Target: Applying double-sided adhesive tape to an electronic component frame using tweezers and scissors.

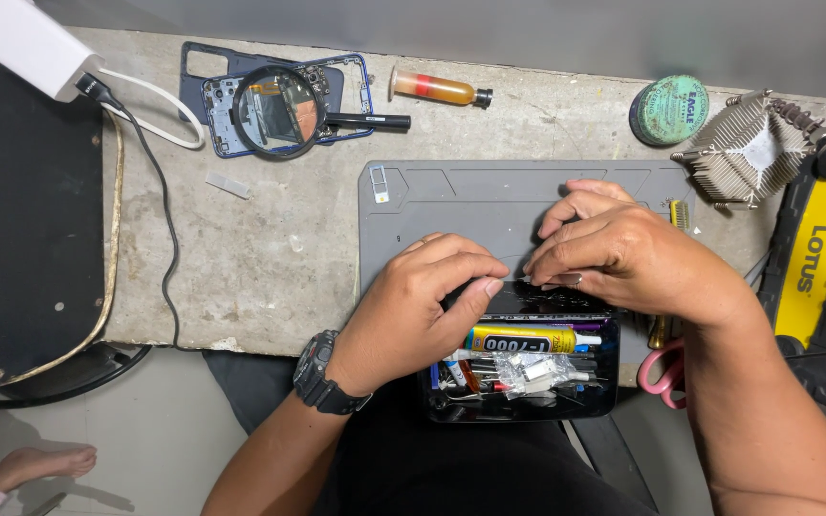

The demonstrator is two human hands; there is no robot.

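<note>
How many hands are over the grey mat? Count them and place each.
2. The left hand is at the grey mat's front edge; the right hand is beside it, fingertips meeting.

Bare forearms, no sleeves; a chunky black wristwatch [322, 373] on the left wrist (digital-looking); dark trousers below.

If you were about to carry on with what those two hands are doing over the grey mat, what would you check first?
1. Both hands on the work: left hand and right hand meet over a dark flat part. Ok.
2. What the fingertips pinch: hidden. Cannot tell.
3. Grey mat bare ahead of the hands. Ok.
4. Parts box close below, glue tube on top. Ok.
5. Magnifying glass lies on an opened phone, away from the hands. Ok.
6. Pink-handled scissors hang at the bench edge. Not ok.
</note>
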